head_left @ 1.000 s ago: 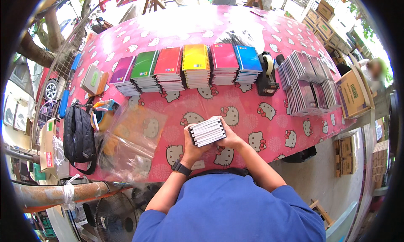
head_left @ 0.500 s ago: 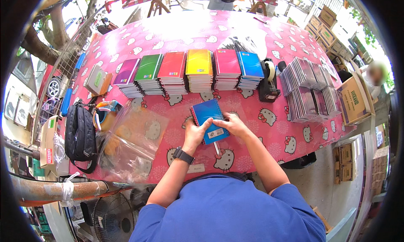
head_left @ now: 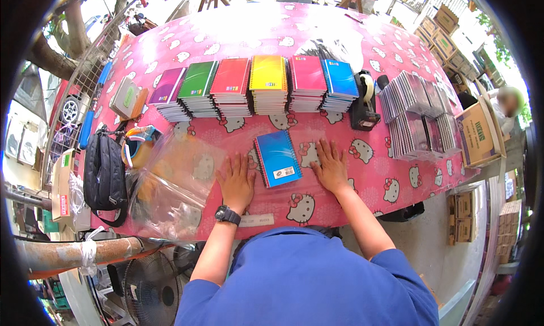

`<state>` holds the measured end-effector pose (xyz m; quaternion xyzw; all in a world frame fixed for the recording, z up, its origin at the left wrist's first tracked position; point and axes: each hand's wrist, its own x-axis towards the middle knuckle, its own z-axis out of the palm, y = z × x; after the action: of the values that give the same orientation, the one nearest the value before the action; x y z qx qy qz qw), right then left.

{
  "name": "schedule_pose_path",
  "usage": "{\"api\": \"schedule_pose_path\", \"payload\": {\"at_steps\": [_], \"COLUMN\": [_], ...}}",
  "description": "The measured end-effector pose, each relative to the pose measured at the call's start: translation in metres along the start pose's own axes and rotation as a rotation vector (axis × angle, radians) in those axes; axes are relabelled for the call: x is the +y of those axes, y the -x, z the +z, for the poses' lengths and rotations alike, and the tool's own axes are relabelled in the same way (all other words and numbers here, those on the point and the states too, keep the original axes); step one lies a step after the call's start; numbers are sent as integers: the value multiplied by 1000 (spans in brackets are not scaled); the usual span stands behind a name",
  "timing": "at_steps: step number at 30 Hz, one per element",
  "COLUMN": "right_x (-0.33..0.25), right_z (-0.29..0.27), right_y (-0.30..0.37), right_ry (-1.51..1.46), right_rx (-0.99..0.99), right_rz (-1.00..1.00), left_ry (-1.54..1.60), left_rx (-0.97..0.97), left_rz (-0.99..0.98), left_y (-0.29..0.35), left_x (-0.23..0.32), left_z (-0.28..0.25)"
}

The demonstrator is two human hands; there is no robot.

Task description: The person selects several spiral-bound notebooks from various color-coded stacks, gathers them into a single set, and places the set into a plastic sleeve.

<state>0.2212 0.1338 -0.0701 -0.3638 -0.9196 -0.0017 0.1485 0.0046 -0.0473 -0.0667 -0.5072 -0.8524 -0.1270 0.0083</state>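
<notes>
A blue spiral notebook [head_left: 277,156] lies on the pink patterned table cover [head_left: 362,181], a small white label near its lower edge. Flat on the cover to its left rests my left hand [head_left: 236,184], fingers spread, a dark watch on the wrist. On the notebook's other side my right hand [head_left: 331,166] is also laid flat with its fingers apart. Neither hand touches the notebook. Beyond it stand stacks of spiral notebooks in a row: purple [head_left: 168,87], green [head_left: 197,79], red [head_left: 230,77], yellow [head_left: 268,74], pink [head_left: 306,77] and blue [head_left: 341,78].
Clear plastic bags [head_left: 175,184] and a black bag [head_left: 105,173] lie at left. A tape dispenser [head_left: 364,113] stands right of the stacks, beside wrapped notebook packs [head_left: 413,136]. A cardboard box [head_left: 479,130] and another person [head_left: 506,102] are at far right.
Both hands have let go of the blue notebook and moved apart, down onto the table on either side of it. The notebook now lies on the cover.
</notes>
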Motion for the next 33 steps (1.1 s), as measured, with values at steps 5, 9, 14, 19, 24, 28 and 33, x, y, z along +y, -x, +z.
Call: {"api": "schedule_pose_path", "payload": {"at_steps": [5, 9, 14, 19, 24, 28, 33], "right_x": [12, 12, -3, 8, -80, -117, -121], "right_z": [-1, -1, -56, -59, -77, -67, -63], "right_y": [-9, -19, -31, -17, -30, -30, -12], "right_ry": [-70, -72, -1173, -1330, -671, -183, -453], "right_rx": [57, 91, -136, -418, 4, 45, 57], "right_rz": [215, 71, 722, 563, 10, -151, -94], "left_ry": [80, 1314, 1534, 918, 454, 201, 850], "left_rx": [-27, 151, 157, 362, -95, -71, 447], "left_rz": [-86, -260, -316, -181, -96, -42, -265], "left_y": [-12, -22, -22, -61, -111, -140, -120], "left_x": [12, 48, 31, 40, 93, 82, 32], "left_z": [-8, 8, 23, -34, -92, -68, -61]}}
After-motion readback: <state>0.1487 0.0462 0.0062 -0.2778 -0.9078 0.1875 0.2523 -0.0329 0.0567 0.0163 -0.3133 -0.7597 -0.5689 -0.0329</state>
